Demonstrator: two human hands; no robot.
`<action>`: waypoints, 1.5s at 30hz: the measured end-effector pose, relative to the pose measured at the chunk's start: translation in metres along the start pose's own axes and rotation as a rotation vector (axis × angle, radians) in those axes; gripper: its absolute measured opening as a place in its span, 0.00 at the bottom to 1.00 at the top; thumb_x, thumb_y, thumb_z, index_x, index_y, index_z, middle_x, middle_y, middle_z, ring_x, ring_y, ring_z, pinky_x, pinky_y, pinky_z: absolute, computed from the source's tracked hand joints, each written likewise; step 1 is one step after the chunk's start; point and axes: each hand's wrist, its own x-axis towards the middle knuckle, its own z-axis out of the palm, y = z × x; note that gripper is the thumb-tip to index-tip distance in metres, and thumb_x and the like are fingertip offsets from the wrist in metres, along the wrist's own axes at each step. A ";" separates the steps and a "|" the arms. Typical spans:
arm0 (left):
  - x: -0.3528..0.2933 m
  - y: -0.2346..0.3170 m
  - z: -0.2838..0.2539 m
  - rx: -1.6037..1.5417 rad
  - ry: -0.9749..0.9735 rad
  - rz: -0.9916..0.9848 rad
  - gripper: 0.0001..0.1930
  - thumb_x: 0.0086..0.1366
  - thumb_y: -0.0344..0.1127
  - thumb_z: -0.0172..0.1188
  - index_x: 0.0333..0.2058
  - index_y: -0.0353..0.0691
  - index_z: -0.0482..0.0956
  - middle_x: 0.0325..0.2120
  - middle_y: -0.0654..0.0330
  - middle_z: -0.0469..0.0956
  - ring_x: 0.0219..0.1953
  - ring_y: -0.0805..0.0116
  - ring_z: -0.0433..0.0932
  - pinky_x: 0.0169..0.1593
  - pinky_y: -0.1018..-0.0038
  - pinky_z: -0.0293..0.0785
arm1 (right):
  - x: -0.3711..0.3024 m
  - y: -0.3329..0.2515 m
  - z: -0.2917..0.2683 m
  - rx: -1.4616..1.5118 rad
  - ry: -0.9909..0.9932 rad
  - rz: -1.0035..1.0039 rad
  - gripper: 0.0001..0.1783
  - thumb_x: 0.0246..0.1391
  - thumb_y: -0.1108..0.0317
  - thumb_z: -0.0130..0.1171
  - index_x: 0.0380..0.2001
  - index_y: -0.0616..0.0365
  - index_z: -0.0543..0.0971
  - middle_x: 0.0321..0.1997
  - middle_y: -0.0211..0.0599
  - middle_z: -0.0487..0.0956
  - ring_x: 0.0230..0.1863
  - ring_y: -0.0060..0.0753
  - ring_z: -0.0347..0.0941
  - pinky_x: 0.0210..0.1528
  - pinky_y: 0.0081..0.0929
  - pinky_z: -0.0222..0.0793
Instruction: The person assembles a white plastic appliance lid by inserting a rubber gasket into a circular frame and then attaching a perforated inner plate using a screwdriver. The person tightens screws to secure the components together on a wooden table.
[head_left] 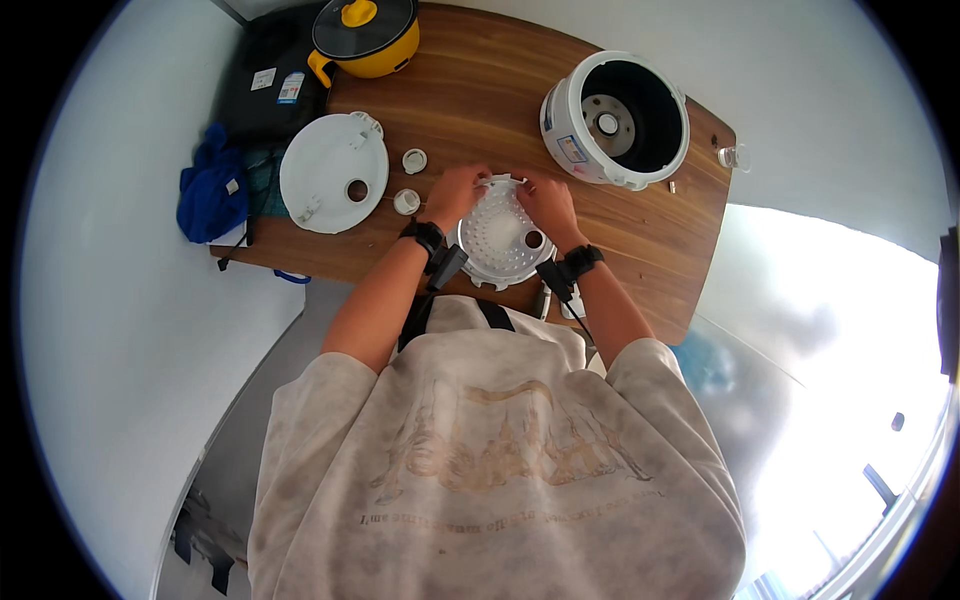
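Observation:
A round, silvery inner lid with a dimpled surface and one dark round hole lies on the wooden table close in front of me. At its far left edge, the bent fingers of my left hand grip the rim. My right hand holds the same rim at the far right, fingers closed on it. The fingertips of both hands are partly hidden. Left of my left hand stand two small white round caps, one behind the other. Further left lies a white round outer lid with a hole.
A white rice cooker body stands open at the back right, near a small clear glass. At the back left are a yellow pot with a lid and a black bag. A blue cloth lies at the left edge.

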 end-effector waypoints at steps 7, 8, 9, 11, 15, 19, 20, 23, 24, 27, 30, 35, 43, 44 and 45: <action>0.000 0.016 0.000 0.080 -0.070 -0.048 0.09 0.59 0.33 0.63 0.39 0.44 0.79 0.34 0.56 0.79 0.38 0.55 0.81 0.41 0.62 0.76 | -0.090 0.034 -0.050 -0.080 0.089 0.220 0.09 0.54 0.65 0.58 0.37 0.54 0.81 0.30 0.44 0.82 0.33 0.50 0.79 0.36 0.43 0.74; 0.001 0.017 -0.001 0.072 -0.076 -0.061 0.08 0.59 0.33 0.62 0.38 0.44 0.80 0.34 0.56 0.79 0.37 0.55 0.81 0.40 0.63 0.76 | -0.106 0.038 -0.054 -0.090 0.077 0.243 0.10 0.54 0.65 0.58 0.37 0.55 0.81 0.29 0.44 0.82 0.32 0.49 0.79 0.36 0.42 0.74; 0.002 0.018 -0.001 0.064 -0.082 -0.071 0.07 0.59 0.33 0.62 0.37 0.43 0.80 0.33 0.56 0.79 0.36 0.56 0.80 0.39 0.63 0.76 | -0.122 0.043 -0.056 -0.101 0.067 0.268 0.10 0.54 0.65 0.58 0.37 0.56 0.81 0.28 0.44 0.82 0.31 0.49 0.79 0.35 0.41 0.74; 0.002 0.020 -0.002 0.104 -0.072 -0.026 0.05 0.60 0.33 0.61 0.35 0.43 0.80 0.33 0.57 0.79 0.35 0.55 0.80 0.37 0.63 0.76 | -0.150 0.049 -0.053 -0.118 0.033 0.295 0.10 0.55 0.64 0.58 0.35 0.56 0.82 0.28 0.44 0.82 0.31 0.49 0.79 0.34 0.41 0.74; 0.003 0.020 -0.002 0.154 -0.044 0.019 0.05 0.60 0.33 0.61 0.34 0.42 0.80 0.32 0.57 0.79 0.33 0.55 0.80 0.36 0.64 0.76 | -0.185 0.053 -0.040 -0.133 -0.104 0.337 0.12 0.56 0.60 0.58 0.32 0.57 0.82 0.27 0.43 0.82 0.29 0.46 0.80 0.34 0.40 0.74; 0.001 0.017 -0.001 0.124 -0.007 0.038 0.05 0.59 0.34 0.62 0.32 0.41 0.82 0.30 0.57 0.79 0.32 0.55 0.80 0.36 0.65 0.76 | -0.190 0.044 -0.028 -0.093 -0.317 0.411 0.18 0.57 0.53 0.59 0.26 0.57 0.82 0.24 0.40 0.82 0.26 0.39 0.80 0.32 0.36 0.74; 0.001 0.017 -0.002 0.121 0.004 0.039 0.05 0.59 0.35 0.62 0.31 0.41 0.82 0.30 0.57 0.79 0.31 0.55 0.80 0.36 0.65 0.76 | -0.188 0.042 -0.026 -0.070 -0.378 0.437 0.19 0.57 0.52 0.59 0.24 0.57 0.82 0.23 0.39 0.82 0.25 0.37 0.80 0.32 0.35 0.74; 0.001 0.018 -0.001 0.150 0.037 0.054 0.05 0.58 0.35 0.62 0.31 0.41 0.83 0.29 0.57 0.79 0.31 0.56 0.80 0.36 0.65 0.76 | -0.179 0.042 -0.021 -0.086 -0.517 0.437 0.24 0.56 0.47 0.60 0.20 0.59 0.81 0.19 0.38 0.81 0.21 0.33 0.80 0.30 0.32 0.74; 0.000 0.017 0.000 0.167 0.048 0.060 0.05 0.58 0.35 0.63 0.30 0.41 0.84 0.30 0.57 0.80 0.31 0.56 0.80 0.36 0.65 0.76 | -0.175 0.040 -0.021 -0.099 -0.532 0.437 0.26 0.56 0.46 0.60 0.19 0.59 0.81 0.17 0.38 0.80 0.21 0.34 0.79 0.31 0.33 0.74; -0.002 0.014 -0.001 0.106 0.063 0.096 0.06 0.58 0.33 0.63 0.32 0.40 0.84 0.29 0.57 0.80 0.31 0.59 0.81 0.36 0.66 0.77 | -0.169 0.036 -0.018 -0.116 -0.556 0.449 0.28 0.54 0.44 0.59 0.15 0.59 0.81 0.13 0.37 0.78 0.20 0.36 0.79 0.31 0.34 0.75; -0.003 0.015 -0.003 0.006 0.030 0.004 0.06 0.59 0.33 0.64 0.35 0.41 0.85 0.29 0.56 0.80 0.31 0.61 0.82 0.36 0.68 0.77 | -0.170 0.037 -0.014 -0.101 -0.542 0.466 0.27 0.53 0.46 0.60 0.17 0.60 0.81 0.15 0.37 0.79 0.18 0.32 0.79 0.28 0.30 0.75; 0.000 0.007 -0.004 0.027 0.004 0.036 0.07 0.61 0.33 0.64 0.36 0.39 0.85 0.30 0.54 0.80 0.30 0.61 0.82 0.36 0.69 0.77 | -0.171 0.032 -0.027 -0.058 -0.365 0.509 0.19 0.50 0.52 0.59 0.25 0.59 0.82 0.16 0.36 0.80 0.18 0.32 0.79 0.29 0.29 0.76; 0.004 0.015 -0.013 -0.133 -0.015 -0.013 0.07 0.62 0.33 0.63 0.38 0.37 0.81 0.31 0.56 0.82 0.31 0.68 0.82 0.37 0.73 0.77 | -0.183 -0.006 -0.087 -0.119 0.037 0.529 0.16 0.43 0.57 0.63 0.30 0.58 0.74 0.24 0.46 0.79 0.29 0.53 0.77 0.34 0.43 0.71; 0.003 0.023 -0.021 -0.130 -0.065 -0.038 0.08 0.63 0.33 0.63 0.38 0.36 0.80 0.32 0.57 0.82 0.33 0.69 0.82 0.38 0.73 0.77 | -0.182 -0.012 -0.093 -0.109 0.073 0.527 0.16 0.43 0.59 0.63 0.30 0.59 0.73 0.23 0.45 0.78 0.28 0.51 0.78 0.33 0.41 0.71; 0.002 0.030 -0.027 -0.126 -0.115 -0.063 0.08 0.63 0.33 0.63 0.38 0.36 0.79 0.33 0.59 0.83 0.34 0.71 0.82 0.39 0.73 0.77 | -0.181 -0.017 -0.098 -0.098 0.108 0.525 0.16 0.43 0.62 0.63 0.30 0.59 0.71 0.22 0.45 0.78 0.27 0.49 0.78 0.31 0.39 0.71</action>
